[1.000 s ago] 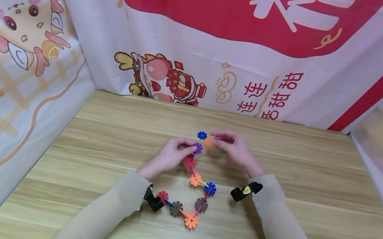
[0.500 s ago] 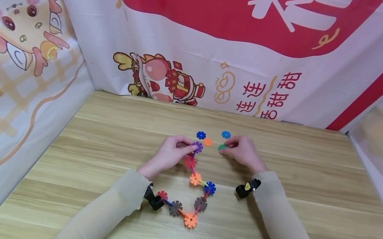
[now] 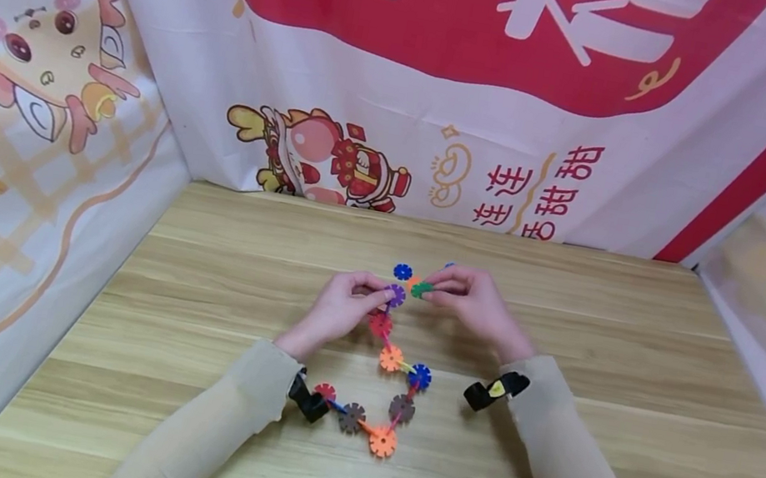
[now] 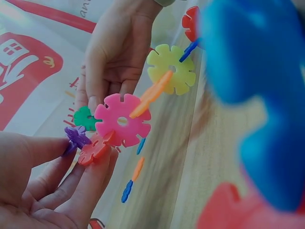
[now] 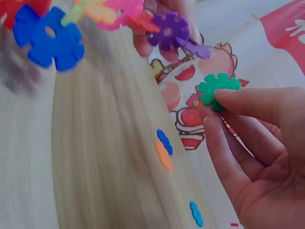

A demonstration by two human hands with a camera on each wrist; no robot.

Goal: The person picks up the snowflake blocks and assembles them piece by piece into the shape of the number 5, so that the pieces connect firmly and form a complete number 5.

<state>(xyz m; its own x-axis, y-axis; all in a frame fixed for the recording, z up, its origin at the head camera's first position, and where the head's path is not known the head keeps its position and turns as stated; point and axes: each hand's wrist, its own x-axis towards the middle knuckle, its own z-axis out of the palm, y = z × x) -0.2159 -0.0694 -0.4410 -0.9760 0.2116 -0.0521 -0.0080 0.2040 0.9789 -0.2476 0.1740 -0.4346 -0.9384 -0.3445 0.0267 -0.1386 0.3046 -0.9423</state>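
Observation:
A chain of notched plastic discs, snowflake-style, curves through the middle of the head view, with an orange disc point(image 3: 383, 442) at its near bend. My left hand point(image 3: 341, 308) pinches the chain's far end at a purple disc point(image 3: 395, 295); in the right wrist view a second purple disc point(image 5: 194, 48) sticks out from it. Between thumb and fingertips, my right hand point(image 3: 481, 308) holds a green disc point(image 5: 218, 89). The green disc is close to the purple end, with a gap between them in the right wrist view. A pink disc point(image 4: 114, 125) hangs near my left fingers in the left wrist view.
Loose on the wooden table point(image 3: 234, 265) beyond the hands lie a dark blue disc point(image 3: 403, 272), an orange disc point(image 5: 164, 155) and a light blue disc point(image 5: 196, 214). A printed cloth wall point(image 3: 378, 86) stands along the back edge, with cloth sides left and right.
My right hand reached over to the green disc, pinched it, and has brought it left, close to the purple end. My left hand has kept its hold almost without moving.

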